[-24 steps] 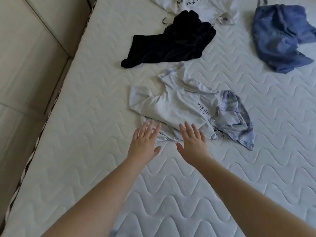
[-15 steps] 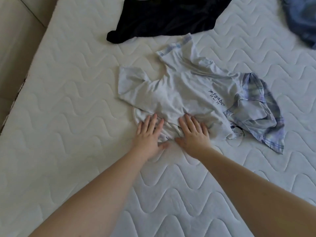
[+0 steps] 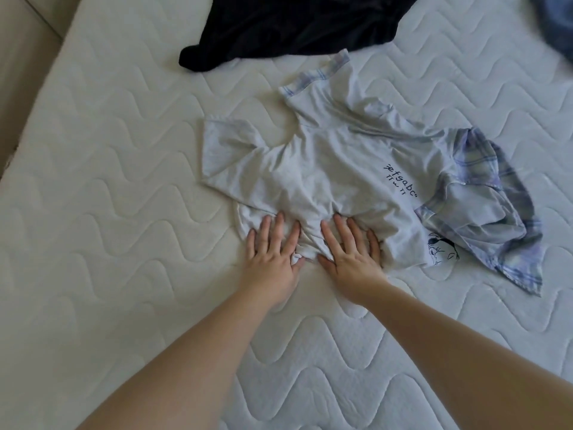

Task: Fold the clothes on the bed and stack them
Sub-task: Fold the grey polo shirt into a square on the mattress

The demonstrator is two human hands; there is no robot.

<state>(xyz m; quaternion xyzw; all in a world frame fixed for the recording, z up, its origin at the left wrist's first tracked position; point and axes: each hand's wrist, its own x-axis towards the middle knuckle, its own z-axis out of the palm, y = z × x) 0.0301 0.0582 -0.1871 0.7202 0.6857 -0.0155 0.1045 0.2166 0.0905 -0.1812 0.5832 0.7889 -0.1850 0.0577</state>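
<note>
A crumpled white T-shirt point(image 3: 335, 169) with plaid blue trim and small dark lettering lies in the middle of the quilted white mattress point(image 3: 124, 212). My left hand point(image 3: 273, 252) and my right hand point(image 3: 350, 252) lie side by side on the shirt's near edge. The fingers of both are straight and spread on the cloth. A small fold of hem bunches up between the two thumbs. The shirt's plaid part point(image 3: 496, 212) is heaped at the right.
A black garment point(image 3: 294, 23) lies just beyond the shirt at the top. A blue garment point(image 3: 558, 20) shows at the top right corner, blurred. The mattress's left edge meets a beige padded panel point(image 3: 21, 72). Bare mattress lies left of and below my hands.
Both hands reached forward from the bare mattress onto the shirt's near edge. My view moved closer and lower, so the far clothes slid out of the top.
</note>
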